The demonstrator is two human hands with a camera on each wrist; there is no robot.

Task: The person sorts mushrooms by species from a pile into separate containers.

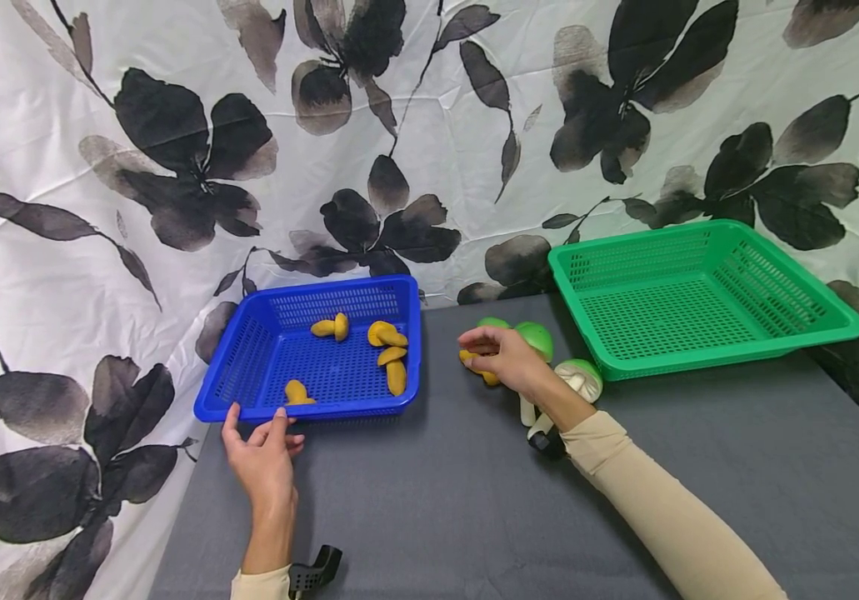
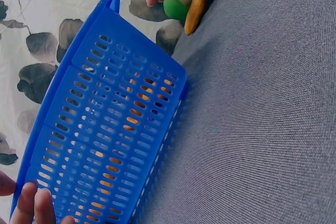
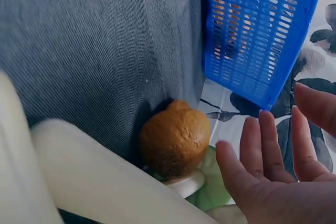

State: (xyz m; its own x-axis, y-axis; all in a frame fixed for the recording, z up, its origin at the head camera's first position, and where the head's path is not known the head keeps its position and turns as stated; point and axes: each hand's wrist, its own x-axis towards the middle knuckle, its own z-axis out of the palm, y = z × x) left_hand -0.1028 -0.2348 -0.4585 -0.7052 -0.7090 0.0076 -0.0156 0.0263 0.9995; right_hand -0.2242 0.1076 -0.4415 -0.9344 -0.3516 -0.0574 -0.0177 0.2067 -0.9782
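My left hand (image 1: 262, 458) holds the near rim of the blue basket (image 1: 307, 412), with fingertips over the edge and other fingers against the outer wall (image 2: 105, 108). Several yellow toy mushrooms (image 1: 397, 379) lie inside. On the grey cloth, my right hand (image 1: 507, 360) hovers over another yellow mushroom (image 1: 491, 378), partly covered by it in the head view. From the right wrist, the fingers (image 3: 252, 148) look loosely spread, apart from its brown-yellow cap (image 3: 176, 140). Green-capped mushrooms (image 1: 536, 337) with pale stems lie beside and under that hand, partly hidden.
A green basket (image 1: 594, 342) stands at the back right, its slotted bottom showing. Behind both baskets hangs a white curtain (image 1: 474, 150) with dark flowers. Grey cloth (image 1: 436, 492) covers the table between and in front of the baskets.
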